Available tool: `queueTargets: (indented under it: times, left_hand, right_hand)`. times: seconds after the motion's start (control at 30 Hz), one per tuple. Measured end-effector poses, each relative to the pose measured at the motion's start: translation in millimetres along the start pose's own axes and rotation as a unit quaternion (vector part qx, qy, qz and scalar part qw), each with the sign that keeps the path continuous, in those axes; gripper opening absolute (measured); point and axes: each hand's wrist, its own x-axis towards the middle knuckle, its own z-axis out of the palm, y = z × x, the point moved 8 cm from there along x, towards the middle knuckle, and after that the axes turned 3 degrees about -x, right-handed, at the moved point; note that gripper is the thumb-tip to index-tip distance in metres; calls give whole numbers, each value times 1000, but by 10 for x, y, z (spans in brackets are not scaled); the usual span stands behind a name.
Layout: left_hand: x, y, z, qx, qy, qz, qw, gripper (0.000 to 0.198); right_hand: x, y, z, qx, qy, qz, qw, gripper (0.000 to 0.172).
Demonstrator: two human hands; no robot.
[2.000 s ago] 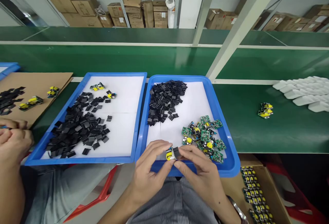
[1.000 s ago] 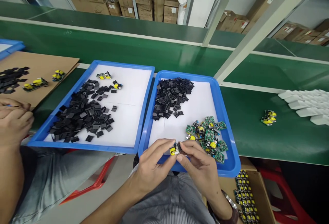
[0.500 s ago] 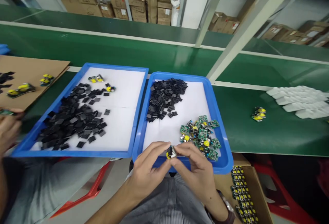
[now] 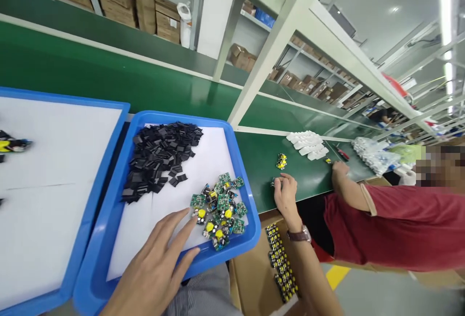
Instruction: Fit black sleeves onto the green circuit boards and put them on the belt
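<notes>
On green worktop (image 4: 258, 161): small greenish circuit board (image 4: 272, 182), partly hidden, against curled fingers of bare right hand (image 4: 286, 192); pinched or let go, cannot tell. Over blue plastic tray (image 4: 237, 156), paper-lined: bare left hand (image 4: 160, 246), empty, fingers spread, beside heap of green, yellow-topped circuit boards (image 4: 223, 202).

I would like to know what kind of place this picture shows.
Probably an electronics assembly workshop: a blue tray holds circuit boards, a carton holds rows of similar units, and another person reaches onto the green bench.
</notes>
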Motion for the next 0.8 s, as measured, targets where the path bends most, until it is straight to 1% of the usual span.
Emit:
queueTargets:
  times: [0.07, 0.13, 0.2, 0.27, 0.3, 0.37, 0.4, 0.43, 0.5, 0.53, 0.57, 0.6, 0.63, 0.7, 0.77, 0.8]
  left_hand:
    - [23, -16, 101, 43, -10, 11, 999, 47]
    - [44, -24, 193, 75, -23, 24, 997, 47]
    - [46, -31, 268, 96, -37, 31, 994, 41]
    - [39, -42, 312, 111, -50, 18, 992, 35]
    - [40, -48, 319, 113, -57, 1, 992, 32]
    - [60, -51, 309, 101, -75, -45, 991, 32]
    - [77, -53, 302, 86, -91, -72, 989, 38]
    - [91, -50, 314, 67, -123, -97, 985, 48]
    - [115, -33, 308, 56, -173, -128, 975, 56]
    - [115, -20, 309, 55, -197, -135, 970, 56]
    - [111, -7, 305, 56, -214, -137, 966, 54]
    - [104, 4, 299, 59, -222, -136, 964, 52]
    - [98, 16, 293, 64, -222, -132, 964, 53]
    - [101, 55, 295, 80, -214, -112, 967, 62]
    - [125, 116, 331, 91, -213, -80, 970, 70]
    - [143, 147, 355, 91, -216, -65, 970, 68]
  right_hand:
    - [171, 185, 93, -38, 2, 3, 999, 51]
    - [340, 265, 136, -63, 7, 8, 998, 63]
    - [484, 226, 136, -71, 14, 6, 997, 70]
    - [555, 28, 134, -55, 12, -20, 998, 70]
    - [553, -141, 147, -36, 4, -44, 998, 68]
    - [462, -614, 211, 21, -35, -114, 993, 56]
    - [376, -901, 256, 55, -65, -155, 984, 48]
    - [263, -1220, 311, 94, -105, -203, 969, 40]
    - [-54, -1906, 458, 174, -227, -324, 902, 30]
    - [-202, -2200, 524, 186, -271, -370, 869, 27]
    - [-328, -2449, 602, 182, -307, -406, 841, 26]
    - [-420, -2645, 704, 163, -338, -429, 822, 24]
    - [-472, -2794, 810, 144, -357, -440, 811, 21]
    - [-489, -2977, 1016, 117, -379, -442, 805, 18]
    - [-441, -3052, 1167, 116, -382, -430, 810, 20]
    - [-415, -3060, 1220, 118, -384, -422, 813, 20]
